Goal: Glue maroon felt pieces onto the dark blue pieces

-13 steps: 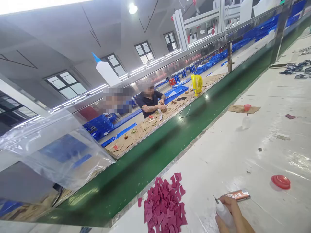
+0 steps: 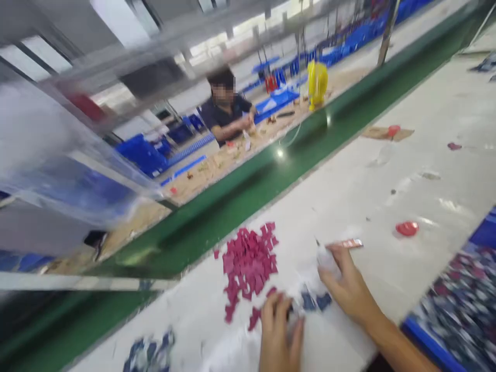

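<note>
My right hand (image 2: 341, 279) is wrapped around a small white squeeze bottle (image 2: 327, 263) with a thin needle tip pointing up and away. My left hand (image 2: 279, 330) is at the near edge of a heap of magenta cut pieces (image 2: 250, 258), its fingers curled. Something small, dark and greyish shows between its thumb and fingers, too blurred to name. A few dark blue pieces (image 2: 315, 301) lie on the white table (image 2: 333, 196) between my hands. Just beyond the bottle is a flat orange-brown packet (image 2: 351, 243).
A red round lid (image 2: 406, 228) lies to the right. At lower right stands a blue bin (image 2: 430, 341) full of mixed pieces; more dark pieces (image 2: 149, 354) lie lower left. A green conveyor belt (image 2: 240, 178) runs behind the table. Across it sit a person (image 2: 227, 111) and a yellow fan (image 2: 318, 85).
My view has tilted down, bringing my left hand, the dark pieces and the blue bin into sight. The squeeze bottle stays in my right hand.
</note>
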The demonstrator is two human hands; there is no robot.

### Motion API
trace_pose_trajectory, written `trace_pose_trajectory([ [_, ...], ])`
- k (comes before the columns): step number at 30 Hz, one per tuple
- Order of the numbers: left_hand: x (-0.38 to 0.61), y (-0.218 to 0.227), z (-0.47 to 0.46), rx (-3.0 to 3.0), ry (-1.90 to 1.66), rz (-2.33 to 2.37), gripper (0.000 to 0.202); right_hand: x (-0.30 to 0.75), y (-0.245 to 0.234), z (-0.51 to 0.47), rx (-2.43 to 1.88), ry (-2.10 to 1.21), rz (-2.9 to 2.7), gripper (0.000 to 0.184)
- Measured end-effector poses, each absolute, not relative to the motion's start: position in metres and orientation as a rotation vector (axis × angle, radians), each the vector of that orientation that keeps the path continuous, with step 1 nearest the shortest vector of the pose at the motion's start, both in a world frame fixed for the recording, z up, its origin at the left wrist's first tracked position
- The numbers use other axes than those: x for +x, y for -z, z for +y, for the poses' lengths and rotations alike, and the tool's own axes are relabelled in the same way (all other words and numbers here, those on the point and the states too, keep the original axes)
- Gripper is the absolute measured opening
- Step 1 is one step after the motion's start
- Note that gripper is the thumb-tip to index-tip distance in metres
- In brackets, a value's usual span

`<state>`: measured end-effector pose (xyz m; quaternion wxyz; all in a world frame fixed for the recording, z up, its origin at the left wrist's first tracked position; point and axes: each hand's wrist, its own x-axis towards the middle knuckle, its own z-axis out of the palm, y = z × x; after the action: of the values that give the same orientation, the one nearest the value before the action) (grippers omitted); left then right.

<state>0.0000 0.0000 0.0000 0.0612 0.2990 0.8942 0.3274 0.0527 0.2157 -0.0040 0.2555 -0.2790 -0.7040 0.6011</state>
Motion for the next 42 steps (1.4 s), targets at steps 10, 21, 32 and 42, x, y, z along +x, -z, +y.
trace_pose_trajectory([
  [10, 0.002, -0.037, 0.017, 0.855, -1.105, 2.698, 0.021, 0.054, -0.011, 0.232, -0.755, -1.708, -1.805, 0.044],
  [21, 0.000, -0.033, 0.037, 1.026, -1.073, 2.845, 0.022, 0.055, -0.013, 0.236, -0.609, -1.605, -1.897, 0.038],
  [32, 0.018, -0.029, 0.064, 1.312, -0.717, 2.836, 0.022, 0.059, -0.020, 0.238, -0.639, -1.706, -1.716, 0.024],
  [42, 0.012, 0.025, 0.058, 1.330, -0.991, 3.183, 0.025, 0.060, 0.001, 0.232, -0.894, -1.882, -1.518, 0.043],
])
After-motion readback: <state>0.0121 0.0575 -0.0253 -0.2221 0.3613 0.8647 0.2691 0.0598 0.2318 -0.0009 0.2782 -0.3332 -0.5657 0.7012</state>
